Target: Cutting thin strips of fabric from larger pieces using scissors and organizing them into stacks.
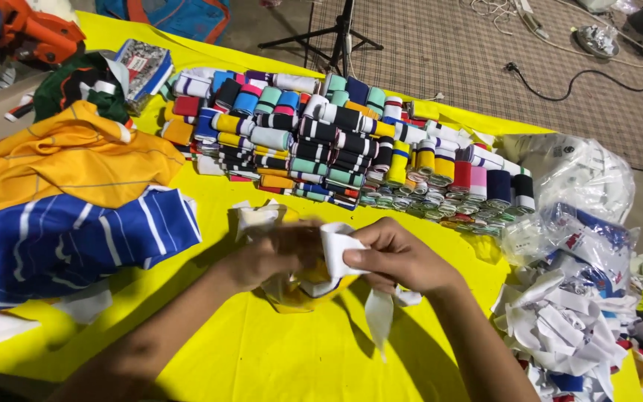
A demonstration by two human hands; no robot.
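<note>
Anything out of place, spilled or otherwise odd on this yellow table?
Mostly orderly: the striped fabric rolls sit in neat stacked rows. The white fabric strips at the right edge lie in a loose, tangled heap beside crumpled plastic bags. Both hands, left hand and right hand, hold a white strip.

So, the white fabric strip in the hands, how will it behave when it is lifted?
The white strip is probably floppy: its free end droops below the right hand. It seems light, since the right hand's fingertips hold it while the left hand steadies it. It likely folds easily, like the rolled bands behind.
</note>
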